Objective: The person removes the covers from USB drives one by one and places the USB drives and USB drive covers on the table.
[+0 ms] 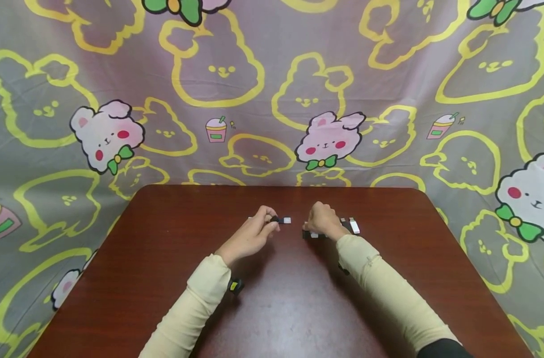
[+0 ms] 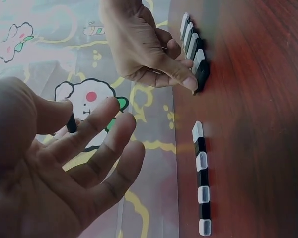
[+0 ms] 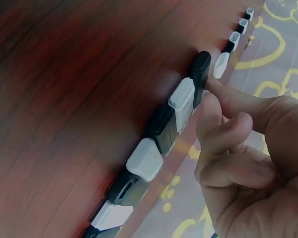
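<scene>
My left hand (image 1: 251, 233) pinches a small black cap (image 2: 72, 123) between thumb and forefinger, its other fingers spread. Near that hand, small white caps (image 2: 202, 160) and black caps (image 2: 202, 177) alternate in a line on the table; in the head view the hand partly covers them. My right hand (image 1: 324, 219) grips the end black USB flash drive (image 3: 201, 69) with thumb and forefinger. Beside it, a row of white USB flash drives (image 3: 145, 159) and black ones (image 3: 161, 128) runs along the table. At its right end, a white drive (image 1: 354, 226) shows its plug.
The brown wooden table (image 1: 272, 308) ends at a patterned curtain (image 1: 263, 64) behind the two rows. A gap lies between the caps and the drives. A dark device with a yellow mark (image 1: 235, 286) sits by the left wrist.
</scene>
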